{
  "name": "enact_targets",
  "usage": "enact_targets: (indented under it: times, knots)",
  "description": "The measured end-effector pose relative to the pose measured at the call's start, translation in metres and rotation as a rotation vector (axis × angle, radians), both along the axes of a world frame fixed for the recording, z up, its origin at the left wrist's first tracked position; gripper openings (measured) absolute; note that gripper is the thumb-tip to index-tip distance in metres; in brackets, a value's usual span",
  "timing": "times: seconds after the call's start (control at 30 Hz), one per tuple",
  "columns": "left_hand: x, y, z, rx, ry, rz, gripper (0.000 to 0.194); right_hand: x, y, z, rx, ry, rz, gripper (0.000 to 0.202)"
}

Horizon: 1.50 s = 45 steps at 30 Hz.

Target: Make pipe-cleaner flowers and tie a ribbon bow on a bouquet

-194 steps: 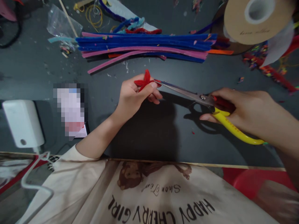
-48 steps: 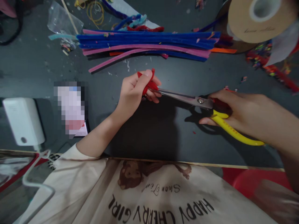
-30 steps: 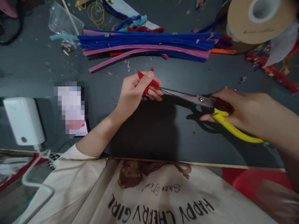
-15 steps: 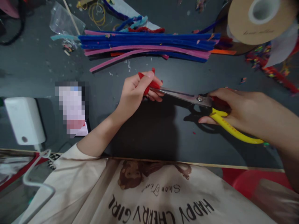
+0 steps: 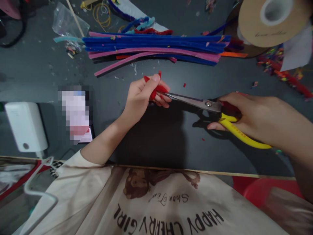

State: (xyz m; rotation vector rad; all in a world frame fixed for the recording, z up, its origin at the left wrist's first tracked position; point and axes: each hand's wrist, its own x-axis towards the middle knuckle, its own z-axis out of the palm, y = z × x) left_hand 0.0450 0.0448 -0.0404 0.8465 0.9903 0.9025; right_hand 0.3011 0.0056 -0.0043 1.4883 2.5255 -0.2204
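My left hand (image 5: 144, 93) is closed on a bent red pipe cleaner (image 5: 161, 88), thumb pressed over it. Its ends stick out above the thumb, and part of it is hidden by the fingers. My right hand (image 5: 254, 111) grips scissors (image 5: 207, 103) with yellow handles, one of them mostly covered by the hand. The blades point left, nearly together, and their tips reach the red pipe cleaner at my left fingers. A small red scrap (image 5: 184, 85) is above the blades, and another red bit (image 5: 203, 139) lies below them.
Blue and pink pipe cleaners (image 5: 151, 42) lie in a bundle beyond my hands. A ribbon spool (image 5: 249, 23) stands at the far right, near colourful scraps (image 5: 281, 70). To the left are a phone (image 5: 89, 135) and a white power bank (image 5: 25, 127) with a cable.
The scissor blades have closed further at the red pipe cleaner. A small red scrap has come away from the tips, up and to the right. My left hand has barely shifted.
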Motion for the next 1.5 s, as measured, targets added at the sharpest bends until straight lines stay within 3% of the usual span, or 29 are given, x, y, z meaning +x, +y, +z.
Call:
enact_targets:
  times: [0.27,0.53,0.7,0.8,0.97,1.13,1.33,1.5]
  knots:
    - [0.001,-0.001,0.001,0.013,0.022,0.014,0.034,-0.003,0.001,0.001,-0.056,-0.003,-0.046,0.1]
    - [-0.002,-0.003,0.002,0.023,-0.048,0.037,0.024,0.008,-0.004,-0.003,0.037,0.081,-0.013,0.083]
    - [-0.004,-0.003,0.003,0.018,-0.096,0.045,0.036,0.015,-0.006,-0.006,0.109,0.129,-0.046,0.081]
    - [-0.003,-0.003,0.002,0.041,-0.043,0.082,0.036,0.018,-0.005,-0.009,0.141,0.097,-0.099,0.088]
    - [0.001,-0.001,0.003,0.097,0.18,0.152,0.014,0.022,-0.003,-0.009,0.144,0.104,-0.12,0.09]
    - [0.001,-0.002,0.005,0.105,0.271,0.106,0.015,0.018,-0.005,-0.001,0.052,0.129,-0.098,0.09]
    - [-0.001,-0.004,-0.001,0.083,0.01,-0.025,0.019,0.005,-0.013,0.0,0.164,0.104,-0.08,0.087]
    - [-0.002,-0.002,-0.007,0.127,0.009,-0.051,0.017,-0.007,-0.012,-0.008,0.172,0.184,-0.025,0.085]
